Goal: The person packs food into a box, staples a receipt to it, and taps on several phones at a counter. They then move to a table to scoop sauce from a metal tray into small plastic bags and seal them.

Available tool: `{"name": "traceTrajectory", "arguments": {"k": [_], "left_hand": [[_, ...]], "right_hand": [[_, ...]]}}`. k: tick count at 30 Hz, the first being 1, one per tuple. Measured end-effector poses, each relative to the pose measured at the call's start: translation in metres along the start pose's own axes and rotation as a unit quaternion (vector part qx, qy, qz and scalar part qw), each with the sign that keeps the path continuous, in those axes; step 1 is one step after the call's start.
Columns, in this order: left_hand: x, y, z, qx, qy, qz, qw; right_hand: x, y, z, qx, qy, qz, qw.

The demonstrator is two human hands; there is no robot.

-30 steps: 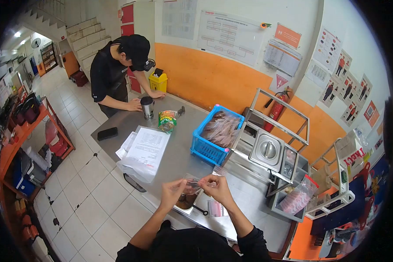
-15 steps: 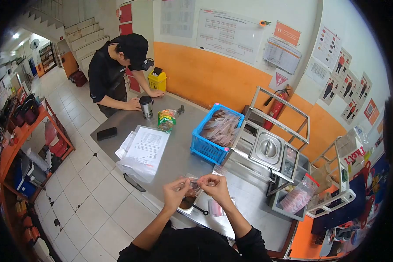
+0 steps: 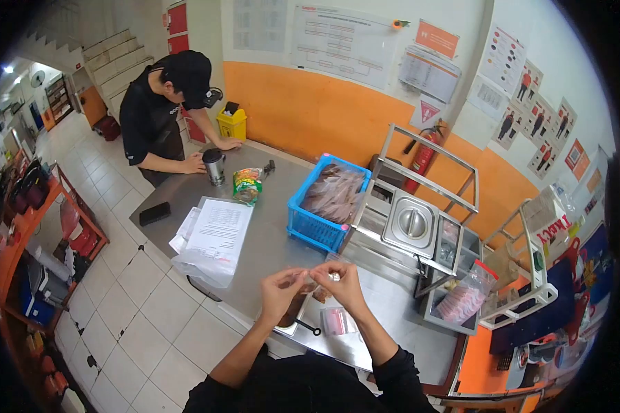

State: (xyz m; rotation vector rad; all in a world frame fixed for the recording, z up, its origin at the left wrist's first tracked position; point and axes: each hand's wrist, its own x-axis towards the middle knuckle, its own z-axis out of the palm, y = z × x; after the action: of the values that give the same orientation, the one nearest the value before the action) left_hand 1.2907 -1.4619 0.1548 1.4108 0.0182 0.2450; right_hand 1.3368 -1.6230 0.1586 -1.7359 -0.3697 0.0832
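Observation:
My left hand (image 3: 282, 289) and my right hand (image 3: 339, 281) meet above the near edge of the steel table, fingertips pinched together. Between them they hold the top of a small clear plastic bag (image 3: 320, 295), which hangs down with something brown in its bottom. Just under my left hand is a metal pan (image 3: 291, 318) of brown contents, partly hidden by that hand. A black-handled utensil (image 3: 311, 327) sticks out of it to the right. Beside it, under my right forearm, lies a stack of small clear bags with pink edges (image 3: 335, 321).
A blue basket (image 3: 317, 234) holds many filled bags. Printed papers (image 3: 217, 230), a green snack packet (image 3: 246, 184), a tumbler (image 3: 214, 168) and a black phone (image 3: 155, 213) lie farther left. A co-worker (image 3: 162, 117) leans on the far end. A metal rack (image 3: 386, 237) stands right.
My hands have come closer together, fingertips now meeting at the bag's top; the bag hangs lower between them. The whole view has shifted slightly. The co-worker stays in place.

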Motion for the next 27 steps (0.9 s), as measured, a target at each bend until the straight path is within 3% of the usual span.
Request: {"name": "traceTrajectory", "arguments": {"k": [6,9,10,13,16,19,20,23,26,27], "left_hand": [[0.032,-0.025,0.034,0.09,-0.054,0.042,0.994],[0.044,-0.057,0.034,0.134,-0.153,0.063,0.977],[0.044,-0.066,0.027,0.213,-0.199,0.102,0.951],[0.037,-0.078,0.008,0.319,-0.167,0.13,0.924],[0.032,-0.061,-0.011,0.351,-0.157,0.098,0.918],[0.027,-0.058,-0.023,0.298,-0.133,0.081,0.942],[0.026,-0.058,-0.027,0.289,-0.131,0.08,0.945],[0.016,-0.062,-0.04,0.27,-0.117,0.077,0.953],[0.003,-0.066,-0.054,0.262,-0.092,0.061,0.959],[-0.001,-0.064,-0.057,0.256,-0.084,0.047,0.962]], "right_hand": [[0.006,0.011,-0.041,-0.065,0.051,-0.041,0.996],[-0.005,0.046,-0.049,-0.081,0.057,-0.026,0.995],[-0.01,0.064,-0.049,-0.065,0.048,-0.01,0.997],[-0.025,0.126,-0.044,-0.044,0.027,0.028,0.998],[-0.033,0.174,-0.027,-0.022,0.016,0.085,0.996],[-0.032,0.202,-0.013,-0.061,0.119,0.125,0.983],[-0.031,0.206,-0.011,-0.162,0.151,0.133,0.966],[-0.048,0.21,-0.021,-0.218,0.223,0.069,0.948],[-0.08,0.168,-0.038,-0.147,0.225,0.112,0.957],[-0.092,0.171,-0.039,-0.202,0.233,0.082,0.948]]}}
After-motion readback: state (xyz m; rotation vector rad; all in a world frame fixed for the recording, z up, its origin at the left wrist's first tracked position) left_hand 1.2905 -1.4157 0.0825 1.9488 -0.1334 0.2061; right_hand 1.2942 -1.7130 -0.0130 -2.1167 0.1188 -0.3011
